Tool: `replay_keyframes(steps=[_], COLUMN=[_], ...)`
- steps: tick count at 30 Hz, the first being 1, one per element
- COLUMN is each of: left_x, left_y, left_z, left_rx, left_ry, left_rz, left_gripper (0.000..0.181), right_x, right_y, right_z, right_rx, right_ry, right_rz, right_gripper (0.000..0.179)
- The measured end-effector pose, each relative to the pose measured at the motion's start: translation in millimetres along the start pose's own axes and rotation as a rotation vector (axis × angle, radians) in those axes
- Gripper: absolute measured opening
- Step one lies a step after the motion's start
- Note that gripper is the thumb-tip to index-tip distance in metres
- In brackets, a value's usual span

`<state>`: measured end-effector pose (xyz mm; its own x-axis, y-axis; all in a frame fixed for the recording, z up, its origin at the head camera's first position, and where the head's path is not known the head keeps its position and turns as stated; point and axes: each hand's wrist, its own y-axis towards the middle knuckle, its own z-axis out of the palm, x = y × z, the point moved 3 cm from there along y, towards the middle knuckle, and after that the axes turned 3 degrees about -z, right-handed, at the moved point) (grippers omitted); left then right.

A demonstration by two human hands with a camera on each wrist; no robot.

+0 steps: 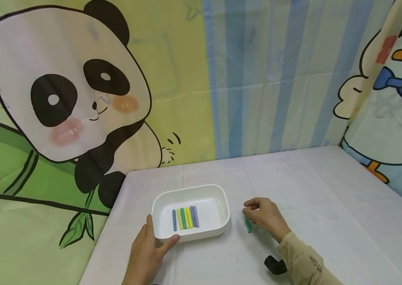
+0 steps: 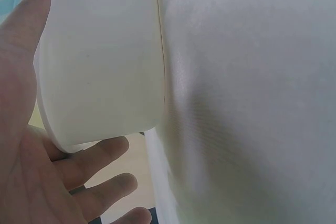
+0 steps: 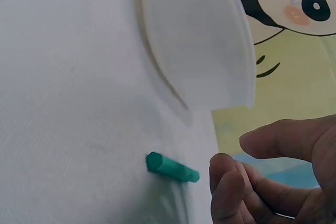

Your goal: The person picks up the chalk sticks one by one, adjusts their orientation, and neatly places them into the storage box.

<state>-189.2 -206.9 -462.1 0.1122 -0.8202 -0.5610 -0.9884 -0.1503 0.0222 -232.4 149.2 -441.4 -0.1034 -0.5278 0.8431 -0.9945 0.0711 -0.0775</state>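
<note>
A white plastic tray stands on the table, holding a row of slim coloured sticks in blue, yellow, green and purple. My left hand is at the tray's near left corner. Its thumb lies along the near wall and its other fingers are spread at the left end. Right of the tray, a short green stick, like a crayon or chalk, lies on the table. Over it hovers my right hand, bent fingers apart from the thumb and nothing between them. In the head view that hand partly covers the green stick.
A white cloth covers the table. Behind it hangs a curtain printed with a panda and stripes. A black curved object shows beside the right sleeve.
</note>
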Motion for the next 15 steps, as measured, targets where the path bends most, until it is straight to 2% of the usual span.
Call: replay_keyframes(steps=[6,15], left_x=[-0.4,-0.2], left_y=[-0.1,0.1], left_z=[0.4,1.1], left_rx=[-0.002,-0.004], left_ry=[-0.009,-0.02], left_rz=[0.009,0.002], left_gripper=[0.132,0.131], right_x=[-8.9,-20.6], right_y=[3.0,8.4], right_z=[-0.3,3.1], right_rx=[-0.024,-0.042], right_ry=[-0.107,-0.174], right_rz=[-0.03,-0.074], right_gripper=[0.029,0.026])
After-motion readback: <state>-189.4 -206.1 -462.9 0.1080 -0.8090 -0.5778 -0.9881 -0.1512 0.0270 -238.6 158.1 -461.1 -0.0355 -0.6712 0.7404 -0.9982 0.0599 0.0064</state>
